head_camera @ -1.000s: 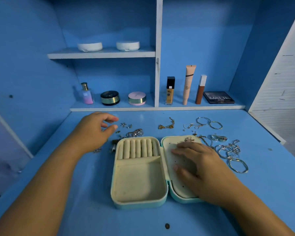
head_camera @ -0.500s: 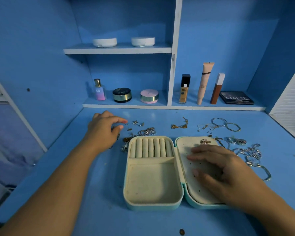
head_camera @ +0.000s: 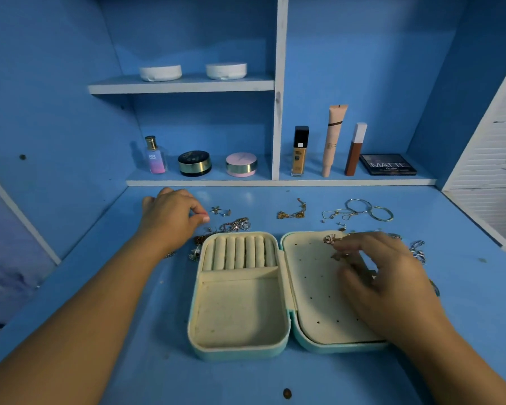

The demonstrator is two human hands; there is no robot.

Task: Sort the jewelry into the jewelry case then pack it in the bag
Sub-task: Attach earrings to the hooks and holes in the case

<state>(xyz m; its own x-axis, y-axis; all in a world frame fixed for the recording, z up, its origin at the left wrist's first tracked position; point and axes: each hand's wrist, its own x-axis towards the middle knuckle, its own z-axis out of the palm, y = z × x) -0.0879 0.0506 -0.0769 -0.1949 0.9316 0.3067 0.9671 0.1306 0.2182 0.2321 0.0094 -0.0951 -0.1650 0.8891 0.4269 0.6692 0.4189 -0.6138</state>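
Note:
The mint-green jewelry case (head_camera: 240, 350) lies open flat on the blue desk, cream-lined, with ring rolls (head_camera: 237, 251) at the top of its left half. Its right half is a panel with small holes (head_camera: 313, 290); one sparkly earring (head_camera: 330, 238) sits at the panel's top. My right hand (head_camera: 392, 287) hovers over that panel, blurred, fingers loosely bent beside the earring. My left hand (head_camera: 173, 217) rests on the desk left of the case, thumb and forefinger close together next to small studs (head_camera: 221, 211). A gold chain (head_camera: 292, 213) and silver bangles (head_camera: 371, 211) lie behind the case. No bag shows.
More silver pieces (head_camera: 418, 252) lie right of my right hand, and a glittery cluster (head_camera: 237, 225) sits behind the case. The back shelf holds a perfume bottle (head_camera: 155, 156), compacts, makeup tubes and a palette (head_camera: 387, 164). A small brown spot (head_camera: 287, 393) marks the front of the desk.
My right hand has lifted off the holed panel and its fingers have bent up toward the earring. My left hand's thumb and forefinger have drawn closer. The view shifted.

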